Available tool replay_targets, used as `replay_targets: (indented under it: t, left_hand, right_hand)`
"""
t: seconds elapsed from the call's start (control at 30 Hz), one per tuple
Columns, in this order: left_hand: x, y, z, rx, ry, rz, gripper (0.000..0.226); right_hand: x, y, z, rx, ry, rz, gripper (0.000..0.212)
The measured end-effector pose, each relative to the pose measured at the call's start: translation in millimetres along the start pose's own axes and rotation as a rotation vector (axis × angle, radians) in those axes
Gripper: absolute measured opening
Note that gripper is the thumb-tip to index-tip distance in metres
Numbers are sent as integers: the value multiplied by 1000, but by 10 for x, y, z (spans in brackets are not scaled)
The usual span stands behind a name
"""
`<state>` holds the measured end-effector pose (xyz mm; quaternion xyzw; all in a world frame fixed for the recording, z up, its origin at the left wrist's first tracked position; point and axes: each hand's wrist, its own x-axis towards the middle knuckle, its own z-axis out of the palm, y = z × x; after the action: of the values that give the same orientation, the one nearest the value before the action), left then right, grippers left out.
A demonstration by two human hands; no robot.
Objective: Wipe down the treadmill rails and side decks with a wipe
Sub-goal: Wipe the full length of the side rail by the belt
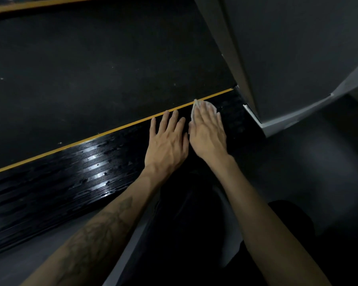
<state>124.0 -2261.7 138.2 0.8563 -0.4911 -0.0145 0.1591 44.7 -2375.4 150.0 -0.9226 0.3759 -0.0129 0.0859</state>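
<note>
The right hand (208, 133) presses the wipe (203, 106) flat, fingers straight, onto the side deck (70, 178) near the yellow strip (112, 131). The left hand (167, 141) rests flat beside it, holding nothing. Risk: the wet, glossy deck may let the bracing hand slip, and the wipe may bunch against the upright (298, 58).

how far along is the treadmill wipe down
The near side deck shines wet to the left of the hands, so that stretch looks wiped. The right hand presses the wipe flat near the front post; the left hand rests beside it. The far side looks dry.
</note>
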Motion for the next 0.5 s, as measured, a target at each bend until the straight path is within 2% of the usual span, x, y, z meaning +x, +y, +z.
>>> replay_targets:
  t: [0.1, 0.3, 0.5]
  left_hand:
    - [-5, 0, -3, 7, 1, 5, 64]
    - [-2, 9, -3, 5, -1, 12, 65]
    - [7, 0, 3, 23, -17, 15, 65]
  right_hand:
    - [205, 74, -53, 11, -27, -37, 58]
    - [-21, 67, -26, 7, 24, 124, 61]
    - [225, 96, -36, 48, -15, -8, 59]
